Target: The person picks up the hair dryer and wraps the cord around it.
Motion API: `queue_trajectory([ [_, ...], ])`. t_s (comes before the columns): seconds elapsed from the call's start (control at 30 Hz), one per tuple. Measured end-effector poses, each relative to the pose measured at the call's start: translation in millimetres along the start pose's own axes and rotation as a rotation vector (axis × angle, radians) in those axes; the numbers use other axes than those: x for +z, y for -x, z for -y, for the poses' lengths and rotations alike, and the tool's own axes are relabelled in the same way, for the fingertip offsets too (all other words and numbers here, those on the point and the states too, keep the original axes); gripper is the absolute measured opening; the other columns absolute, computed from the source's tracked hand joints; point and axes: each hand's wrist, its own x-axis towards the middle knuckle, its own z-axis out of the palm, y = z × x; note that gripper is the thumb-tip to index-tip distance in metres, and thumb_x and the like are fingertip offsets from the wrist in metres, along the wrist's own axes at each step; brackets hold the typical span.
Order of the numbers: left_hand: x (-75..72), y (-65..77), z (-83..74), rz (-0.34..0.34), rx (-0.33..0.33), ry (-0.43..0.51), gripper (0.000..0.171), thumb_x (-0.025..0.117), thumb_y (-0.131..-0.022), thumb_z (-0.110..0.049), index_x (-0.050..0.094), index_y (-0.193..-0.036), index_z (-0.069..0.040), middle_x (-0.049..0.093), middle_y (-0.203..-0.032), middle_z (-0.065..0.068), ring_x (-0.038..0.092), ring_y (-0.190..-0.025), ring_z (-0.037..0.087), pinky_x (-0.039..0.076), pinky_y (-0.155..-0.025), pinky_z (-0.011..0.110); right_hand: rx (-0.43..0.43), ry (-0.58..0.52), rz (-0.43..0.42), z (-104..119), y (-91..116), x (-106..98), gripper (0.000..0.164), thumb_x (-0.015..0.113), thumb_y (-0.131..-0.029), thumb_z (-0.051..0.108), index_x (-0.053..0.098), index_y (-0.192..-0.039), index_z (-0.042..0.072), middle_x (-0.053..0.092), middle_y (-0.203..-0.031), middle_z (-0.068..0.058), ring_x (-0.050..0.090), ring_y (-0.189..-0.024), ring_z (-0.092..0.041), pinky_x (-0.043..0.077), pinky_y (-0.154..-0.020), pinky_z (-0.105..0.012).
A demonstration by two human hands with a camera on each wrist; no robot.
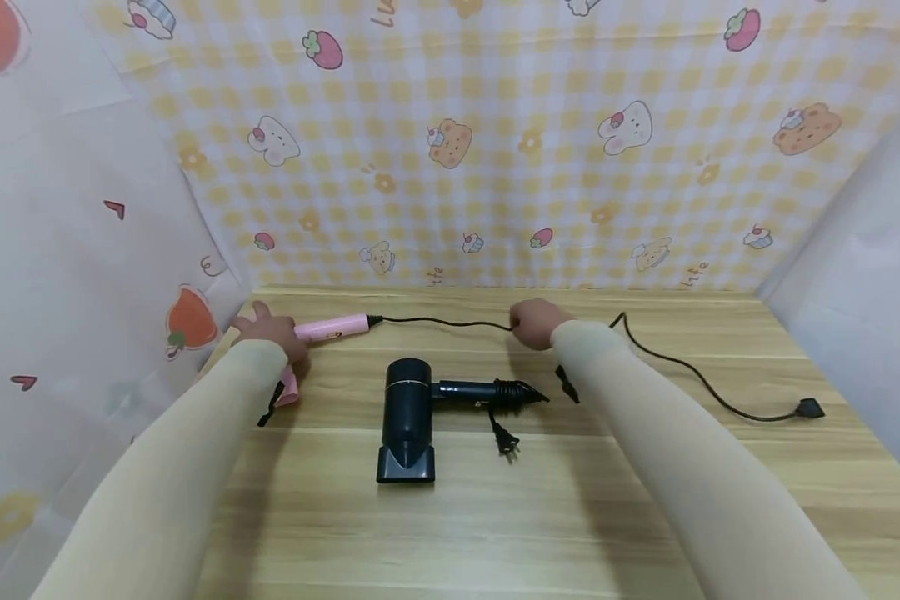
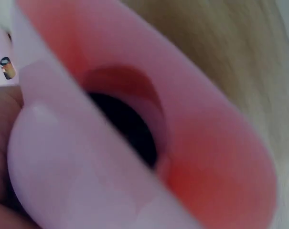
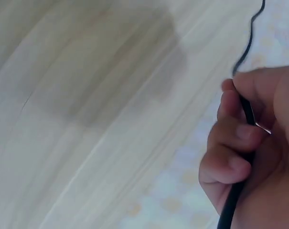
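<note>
A pink hair dryer (image 1: 333,328) lies at the far left of the table, its handle pointing right. My left hand (image 1: 266,330) holds it around the barrel, partly hiding it; the wide pink nozzle (image 2: 220,157) fills the left wrist view. From the handle's end a black cord (image 1: 450,322) runs right to my right hand (image 1: 537,322). The right hand's curled fingers (image 3: 228,164) grip this cord in the right wrist view. Beyond that hand the cord bends on to a black plug (image 1: 809,408) at the right.
A dark hair dryer (image 1: 407,417) lies mid-table, its cord wound round the handle and its two-pin plug (image 1: 506,442) hanging loose in front. The wooden table (image 1: 480,542) meets a yellow checked cloth (image 1: 495,192) at the back and pale cloth at both sides.
</note>
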Motion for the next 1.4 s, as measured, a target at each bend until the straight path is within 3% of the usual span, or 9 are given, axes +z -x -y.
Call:
queue_trajectory([
  [0.1, -0.1, 4.5, -2.4, -0.027, 0.022, 0.047, 0.054, 0.065, -0.084, -0.026, 0.057, -0.132, -0.001, 0.015, -0.137, 0.041, 0.023, -0.111, 0.071, 0.045, -0.070, 0.070, 0.026, -0.035, -0.068, -15.3, 8.6, -1.9, 0.026, 0.047, -0.100, 0.010, 0.065, -0.117, 0.002, 0.065, -0.117, -0.016, 0.062, -0.101, -0.030, 0.050, -0.084, -0.046],
  [0.2, -8.1, 10.3, -14.9, -0.054, 0.050, 0.047, 0.054, 0.059, -0.092, -0.031, 0.053, -0.138, -0.003, 0.020, -0.136, 0.039, 0.027, -0.111, 0.070, 0.046, -0.070, 0.068, 0.060, -0.084, -0.096, -25.8, 15.2, 1.8, 0.030, 0.046, -0.100, 0.010, 0.064, -0.121, 0.001, 0.064, -0.122, -0.019, 0.062, -0.102, -0.033, 0.050, -0.083, -0.048],
  [0.5, -53.3, 41.7, -82.5, -0.289, 0.137, 0.146, 0.043, 0.061, -0.084, -0.014, 0.062, -0.126, -0.006, 0.032, -0.126, 0.031, 0.030, -0.112, 0.057, 0.044, -0.074, 0.068, 0.191, -0.168, -0.090, -48.9, 23.0, 17.5, 0.050, 0.045, -0.100, 0.019, 0.043, -0.144, -0.005, 0.048, -0.141, -0.029, 0.048, -0.127, -0.045, 0.040, -0.102, -0.057],
  [0.63, -67.8, 58.4, -108.5, -0.350, 0.173, 0.154, 0.042, 0.065, -0.084, -0.016, 0.064, -0.125, -0.008, 0.036, -0.124, 0.028, 0.031, -0.114, 0.051, 0.045, -0.076, 0.065, 0.090, -0.274, -0.147, -19.0, 35.1, -5.2, 0.062, 0.047, -0.103, 0.032, 0.031, -0.153, -0.001, 0.036, -0.152, -0.026, 0.037, -0.138, -0.042, 0.032, -0.109, -0.057],
  [0.77, -77.7, 81.6, -130.1, -0.410, 0.239, 0.190, 0.041, 0.066, -0.084, -0.016, 0.066, -0.124, -0.010, 0.036, -0.128, 0.027, 0.029, -0.118, 0.049, 0.045, -0.077, 0.064, -0.047, -0.391, -0.242, 6.8, 49.8, -31.4, 0.063, 0.047, -0.103, 0.043, 0.033, -0.154, 0.009, 0.034, -0.156, -0.014, 0.033, -0.142, -0.034, 0.029, -0.111, -0.055],
  [0.9, -77.1, 106.3, -140.2, -0.466, 0.275, 0.257, 0.039, 0.066, -0.085, -0.017, 0.067, -0.124, -0.011, 0.035, -0.131, 0.027, 0.027, -0.121, 0.048, 0.046, -0.077, 0.062, -0.164, -0.459, -0.298, 24.5, 65.3, -44.3, 0.048, 0.046, -0.103, 0.045, 0.051, -0.141, 0.017, 0.052, -0.142, -0.007, 0.047, -0.132, -0.027, 0.037, -0.105, -0.053],
  [1.03, -67.5, 132.1, -144.2, -0.497, 0.264, 0.346, 0.037, 0.071, -0.084, -0.017, 0.070, -0.120, -0.011, 0.034, -0.134, 0.025, 0.026, -0.123, 0.045, 0.044, -0.080, 0.059, -0.192, -0.466, -0.369, 30.9, 82.5, -47.3, 0.027, 0.045, -0.106, 0.036, 0.062, -0.115, 0.017, 0.066, -0.111, -0.005, 0.061, -0.104, -0.024, 0.046, -0.083, -0.047],
  [1.2, -52.3, 170.5, -150.3, -0.593, 0.215, 0.417, 0.034, 0.075, -0.081, -0.012, 0.072, -0.115, -0.010, 0.037, -0.132, 0.023, 0.026, -0.125, 0.045, 0.042, -0.082, 0.061, -0.233, -0.388, -0.523, 31.0, 102.3, -48.1, 0.023, 0.049, -0.105, 0.029, 0.066, -0.107, 0.013, 0.059, -0.082, -0.004, 0.052, -0.070, -0.021, 0.043, -0.067, -0.039],
  [1.4, -40.1, 210.0, -163.4, -0.791, 0.206, 0.462, 0.029, 0.075, -0.078, -0.007, 0.075, -0.107, -0.009, 0.043, -0.130, 0.022, 0.030, -0.126, 0.044, 0.041, -0.079, 0.061, -0.249, -0.350, -0.739, 34.5, 120.8, -49.9, 0.021, 0.057, -0.102, 0.028, 0.070, -0.103, 0.012, 0.058, -0.074, 0.000, 0.046, -0.060, -0.019, 0.041, -0.062, -0.036],
])
